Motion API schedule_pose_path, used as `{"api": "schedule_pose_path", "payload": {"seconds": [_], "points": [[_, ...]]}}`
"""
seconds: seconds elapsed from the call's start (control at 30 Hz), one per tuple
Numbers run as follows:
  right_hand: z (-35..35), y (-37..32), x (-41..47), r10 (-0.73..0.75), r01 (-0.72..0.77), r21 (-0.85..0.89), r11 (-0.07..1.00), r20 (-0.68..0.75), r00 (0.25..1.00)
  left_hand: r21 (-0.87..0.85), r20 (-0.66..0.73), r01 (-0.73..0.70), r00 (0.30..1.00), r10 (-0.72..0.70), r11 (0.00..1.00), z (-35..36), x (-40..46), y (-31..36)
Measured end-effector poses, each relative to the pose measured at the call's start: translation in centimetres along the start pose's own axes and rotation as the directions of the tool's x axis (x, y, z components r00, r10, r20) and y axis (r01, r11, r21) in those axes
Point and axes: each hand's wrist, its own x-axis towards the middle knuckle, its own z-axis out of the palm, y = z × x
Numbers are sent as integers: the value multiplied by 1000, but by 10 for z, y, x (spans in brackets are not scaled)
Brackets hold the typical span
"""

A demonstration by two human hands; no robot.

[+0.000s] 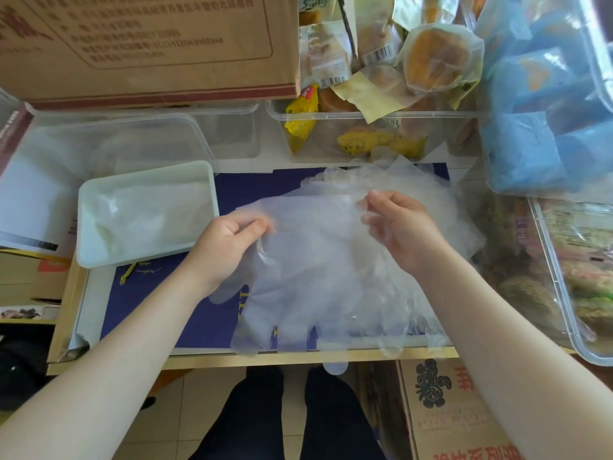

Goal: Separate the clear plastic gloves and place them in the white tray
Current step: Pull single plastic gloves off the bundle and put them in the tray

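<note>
A pile of clear plastic gloves (318,277) lies on the dark blue surface in the middle, glove fingers hanging over the near table edge. My left hand (229,244) pinches the left edge of the top glove between thumb and fingers. My right hand (398,227) pinches the same thin film near its upper right. The white tray (99,260) sits to the left of the pile, tilted a little, with clear glove film lying inside it.
Clear plastic bins stand behind: one (139,137) at the left, one with wrapped snacks (365,127) in the middle. A cardboard box (149,44) stands at the back left. Blue packets (547,111) and a clear snack bin (564,293) crowd the right.
</note>
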Motion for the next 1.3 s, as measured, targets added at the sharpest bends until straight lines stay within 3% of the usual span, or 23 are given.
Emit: {"api": "schedule_pose_path", "payload": {"seconds": [0.17, 0.27, 0.4, 0.47, 0.6, 0.7, 0.8, 0.9, 1.1, 1.2, 1.3], "points": [[0, -18, 6, 18, -19, -2, 1000, -171, 985, -37, -184, 52, 981, -58, 998, -30, 4, -17], [-1, -24, 5, -62, 67, 31, 997, -143, 988, -13, -286, 80, 955, -80, 997, -39, 6, -20], [3, -28, 0, -129, 119, -67, 991, -162, 978, -26, -386, 55, 921, -61, 998, -51, 11, -14], [11, -32, -5, -154, 139, -89, 986, -195, 969, -33, -409, 37, 911, -48, 999, -57, 14, -10], [26, -38, -19, -294, 189, -338, 922, -292, 910, -48, -411, -22, 912, 0, 999, -64, 17, -1], [36, -43, -33, -379, 240, -376, 895, -358, 853, 14, -410, -104, 907, 100, 995, -63, 16, 11], [45, -50, -55, -386, 270, -431, 861, -208, 899, 140, -373, -168, 904, 209, 976, -64, 16, 23], [56, -56, -76, -268, 231, -356, 905, -59, 962, 160, -316, -210, 915, 252, 964, -64, 17, 36], [94, -43, -93, -276, 221, -181, 958, -383, 881, 43, -227, -234, 944, 238, 971, -48, -4, 45], [116, -27, -99, -159, 190, 41, 981, -392, 906, 100, -188, -263, 942, 278, 960, -36, -19, 39], [138, -14, -105, -87, 153, 199, 968, -306, 948, 14, -38, -332, 942, 332, 943, -29, -28, 31]]}}
